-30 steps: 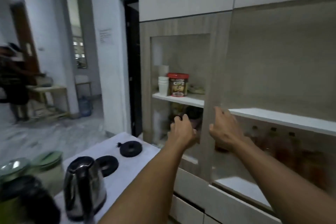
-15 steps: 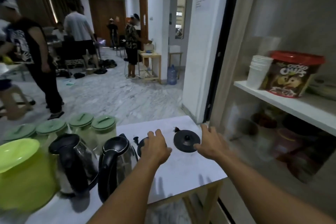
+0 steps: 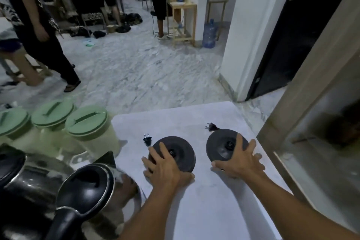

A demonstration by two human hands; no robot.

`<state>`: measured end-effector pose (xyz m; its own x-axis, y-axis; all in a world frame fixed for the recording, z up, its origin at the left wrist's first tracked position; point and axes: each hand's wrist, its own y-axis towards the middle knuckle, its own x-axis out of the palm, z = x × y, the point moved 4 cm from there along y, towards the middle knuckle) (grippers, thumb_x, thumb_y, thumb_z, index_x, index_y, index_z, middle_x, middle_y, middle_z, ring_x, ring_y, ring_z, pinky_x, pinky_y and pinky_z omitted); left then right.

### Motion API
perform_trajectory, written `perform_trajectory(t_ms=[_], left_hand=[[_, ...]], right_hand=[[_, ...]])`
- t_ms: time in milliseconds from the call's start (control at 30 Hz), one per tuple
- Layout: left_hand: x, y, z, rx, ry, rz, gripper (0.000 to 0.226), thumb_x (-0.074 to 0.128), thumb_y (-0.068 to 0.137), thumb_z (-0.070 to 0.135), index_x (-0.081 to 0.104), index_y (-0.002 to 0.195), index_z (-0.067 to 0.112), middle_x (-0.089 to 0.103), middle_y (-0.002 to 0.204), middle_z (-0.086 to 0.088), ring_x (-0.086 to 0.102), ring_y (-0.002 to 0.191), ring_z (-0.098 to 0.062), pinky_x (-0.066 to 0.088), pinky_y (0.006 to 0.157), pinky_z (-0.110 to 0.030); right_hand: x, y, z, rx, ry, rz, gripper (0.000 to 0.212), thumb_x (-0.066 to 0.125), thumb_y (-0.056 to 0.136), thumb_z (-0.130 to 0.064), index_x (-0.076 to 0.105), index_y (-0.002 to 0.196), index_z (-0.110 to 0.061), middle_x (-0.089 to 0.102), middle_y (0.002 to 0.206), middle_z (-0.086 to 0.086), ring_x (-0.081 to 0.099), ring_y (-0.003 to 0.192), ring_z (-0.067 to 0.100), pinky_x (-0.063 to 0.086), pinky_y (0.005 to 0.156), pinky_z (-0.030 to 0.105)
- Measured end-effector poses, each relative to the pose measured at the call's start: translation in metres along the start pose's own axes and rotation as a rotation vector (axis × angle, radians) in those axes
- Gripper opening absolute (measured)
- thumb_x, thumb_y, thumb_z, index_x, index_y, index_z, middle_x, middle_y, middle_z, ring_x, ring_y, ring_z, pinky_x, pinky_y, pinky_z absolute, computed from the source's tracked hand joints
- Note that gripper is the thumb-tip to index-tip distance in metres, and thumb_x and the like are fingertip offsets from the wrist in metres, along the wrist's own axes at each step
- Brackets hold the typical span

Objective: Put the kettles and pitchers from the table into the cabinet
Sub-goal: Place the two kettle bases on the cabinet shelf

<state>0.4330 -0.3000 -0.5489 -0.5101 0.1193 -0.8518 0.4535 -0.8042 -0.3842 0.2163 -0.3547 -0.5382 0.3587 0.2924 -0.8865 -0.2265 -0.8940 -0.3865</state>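
Two round black kettle bases lie on the white table [image 3: 204, 210]. My left hand [image 3: 165, 167] grips the near edge of the left base [image 3: 179, 152]. My right hand [image 3: 239, 160] grips the right base [image 3: 222, 144], fingers spread over its rim. Each base has a short plug beside it. Two steel kettles with black lids stand at the lower left, the nearer kettle [image 3: 87, 187] and the second kettle [image 3: 29, 177]. Behind them stand three pitchers with green lids, the closest being this pitcher [image 3: 87, 122]. The cabinet [image 3: 321, 122] is open on the right.
A dark doorway [image 3: 292, 35] lies beyond the table's far right corner. Several people stand on the marble floor [image 3: 146, 64] at the back and left. A wooden stool [image 3: 181, 19] and a water bottle [image 3: 209, 33] stand by the white pillar.
My view dropped from the cabinet to the table. Both hands left the cabinet door, came down over the table and closed on the two kettle bases.
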Motion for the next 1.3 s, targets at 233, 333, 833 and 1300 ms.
perform_trajectory(t_ms=[233,333,833,1300], left_hand=[[0.025,0.024,0.001,-0.029,-0.011,0.032,0.113,0.079,0.047,0.053,0.016,0.141,0.042,-0.009,0.158,-0.008,0.01,0.139,-0.05,0.027,0.11,-0.056],[0.025,0.024,0.003,-0.026,-0.043,0.054,0.102,0.08,0.045,0.049,0.025,0.13,0.039,-0.001,0.157,-0.01,0.019,0.134,-0.051,0.032,0.106,-0.055],[0.043,-0.042,-0.01,0.115,0.026,0.258,0.101,0.069,0.045,0.057,0.022,0.132,0.033,-0.01,0.157,-0.011,0.009,0.139,-0.048,0.039,0.103,-0.054],[-0.064,-0.163,0.055,0.355,-0.035,0.56,0.098,0.069,0.045,0.058,0.025,0.128,0.028,0.001,0.156,-0.021,0.017,0.134,-0.05,0.041,0.095,-0.054]], right_hand=[[0.029,0.028,-0.001,0.005,0.011,0.014,0.115,0.074,0.058,-0.064,0.009,0.149,-0.04,-0.002,0.16,0.012,0.03,0.13,0.048,0.04,0.099,0.053],[0.03,0.023,-0.002,-0.028,0.05,0.094,0.102,0.073,0.058,-0.057,0.019,0.141,-0.033,0.008,0.155,0.015,0.037,0.122,0.048,0.045,0.097,0.048],[0.056,-0.049,0.034,-0.141,0.118,0.377,0.102,0.07,0.052,-0.056,0.023,0.138,-0.029,0.007,0.156,0.018,0.035,0.122,0.048,0.049,0.096,0.05],[-0.084,-0.152,0.068,-0.178,0.206,0.616,0.102,0.077,0.059,-0.054,0.024,0.143,-0.029,0.003,0.159,0.021,0.025,0.133,0.051,0.044,0.103,0.054]])
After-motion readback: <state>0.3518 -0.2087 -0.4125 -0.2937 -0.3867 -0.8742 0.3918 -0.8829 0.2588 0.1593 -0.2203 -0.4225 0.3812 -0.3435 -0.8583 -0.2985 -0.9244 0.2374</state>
